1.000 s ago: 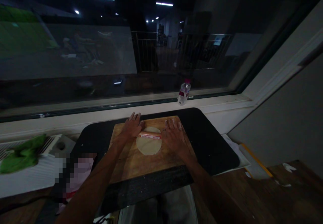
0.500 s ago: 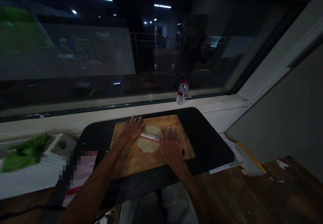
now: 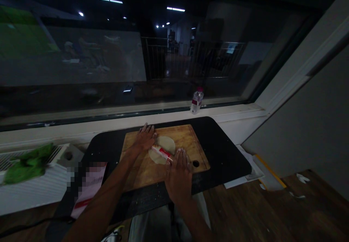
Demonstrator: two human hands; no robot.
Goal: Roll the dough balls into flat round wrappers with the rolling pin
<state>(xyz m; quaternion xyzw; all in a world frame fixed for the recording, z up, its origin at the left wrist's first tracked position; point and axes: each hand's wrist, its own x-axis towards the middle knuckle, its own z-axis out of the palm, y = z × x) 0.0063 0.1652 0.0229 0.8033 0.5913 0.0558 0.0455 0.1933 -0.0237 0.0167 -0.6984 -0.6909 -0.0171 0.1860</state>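
Observation:
A flat round of dough [image 3: 167,142] lies on a wooden cutting board [image 3: 188,134]. Across it, slanting down to the right, is a rolling pin [image 3: 163,152] with a red and white printed wrapper. My left hand [image 3: 145,139] rests at the pin's left end, fingers stretched out and pointing away from me. At the other end lies my right hand [image 3: 178,176], its palm over the pin and its fingers extended flat. Both ends of the pin are hidden under my hands.
The board sits on a black table [image 3: 226,158]. On the window ledge stands a plastic bottle [image 3: 196,102] with a pink cap. A pink packet [image 3: 91,183] lies on the table's left side, and a green cloth [image 3: 29,165] hangs over the radiator [image 3: 35,189].
My right hand has come nearer to me and a little left, tilting the rolling pin more steeply. The pin has turned, showing more of its red print. My left hand has barely moved.

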